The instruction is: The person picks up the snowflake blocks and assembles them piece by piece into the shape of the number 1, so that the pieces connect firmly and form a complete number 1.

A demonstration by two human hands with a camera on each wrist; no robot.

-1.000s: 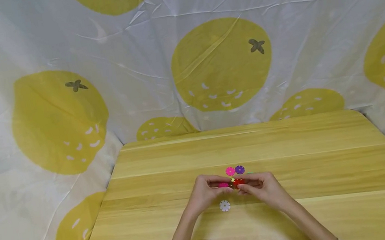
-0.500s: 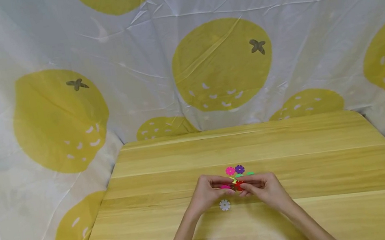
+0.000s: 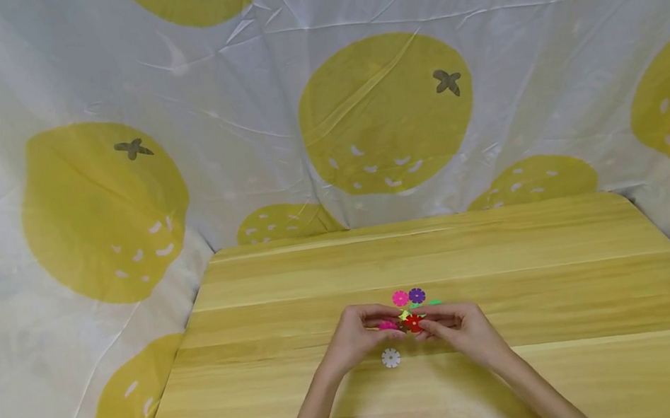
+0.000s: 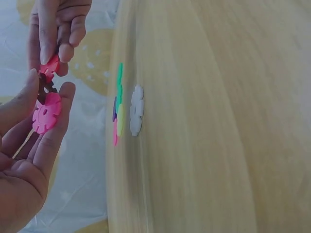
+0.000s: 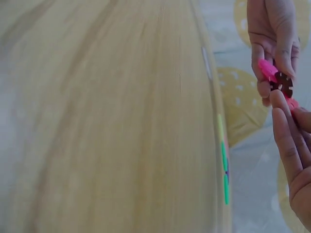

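Note:
In the head view my left hand (image 3: 353, 338) and right hand (image 3: 466, 330) meet above the middle of the table. My left thumb and fingers hold a pink notched snowflake disc (image 4: 47, 116), best seen in the left wrist view. A red snowflake disc (image 3: 413, 324) is pinched by my right thumb and fingers. Between these two sits a dark brown snowflake disc (image 5: 283, 84), standing at an angle to them. It appears joined to the pink one; fingertips partly cover where it meets the red one.
On the wooden table (image 3: 266, 361), a white disc (image 3: 391, 357) lies nearest. Beyond the hands are a pink disc (image 3: 400, 297), a purple disc (image 3: 416, 295), a yellow disc (image 3: 404, 315) and green discs (image 3: 435, 303), partly hidden. A lemon-print cloth (image 3: 245, 121) hangs behind.
Both hands stay in nearly the same place. The red disc has tilted and shows more of its face to the head view. Discs on the table have not moved.

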